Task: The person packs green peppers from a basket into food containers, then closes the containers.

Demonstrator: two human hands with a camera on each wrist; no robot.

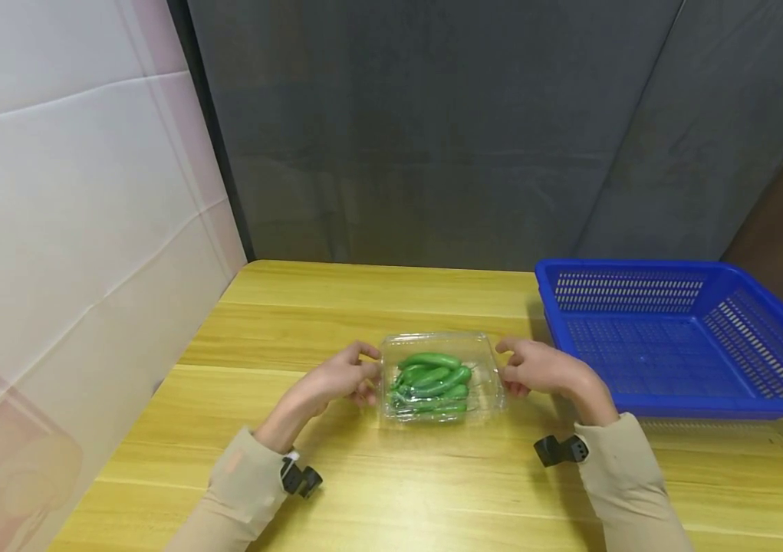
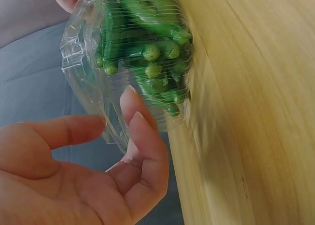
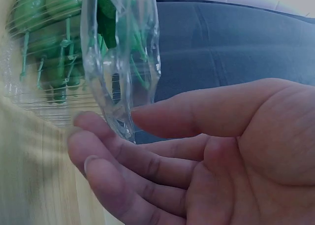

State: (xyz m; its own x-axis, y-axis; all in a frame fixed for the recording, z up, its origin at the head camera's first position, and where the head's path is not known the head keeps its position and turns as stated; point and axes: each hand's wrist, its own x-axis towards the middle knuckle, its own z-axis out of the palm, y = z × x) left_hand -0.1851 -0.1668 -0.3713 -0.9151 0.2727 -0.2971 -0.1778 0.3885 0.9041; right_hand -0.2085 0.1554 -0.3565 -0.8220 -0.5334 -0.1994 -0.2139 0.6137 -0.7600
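Note:
A clear plastic clamshell box rests on the wooden table, with several green peppers inside. Its lid lies over the peppers, as the head view shows. At the box's left side, my left hand holds the rim between thumb and fingers. My right hand grips the opposite rim the same way, its thumb on top and its fingers below. Thin pepper stems show through the ribbed wall in the right wrist view. Blunt pepper ends face the left wrist camera.
To the right stands a blue plastic basket with perforated walls, close to my right forearm. The table has yellow wood grain. A dark grey curtain hangs behind it, and a pale cloth lines the left side.

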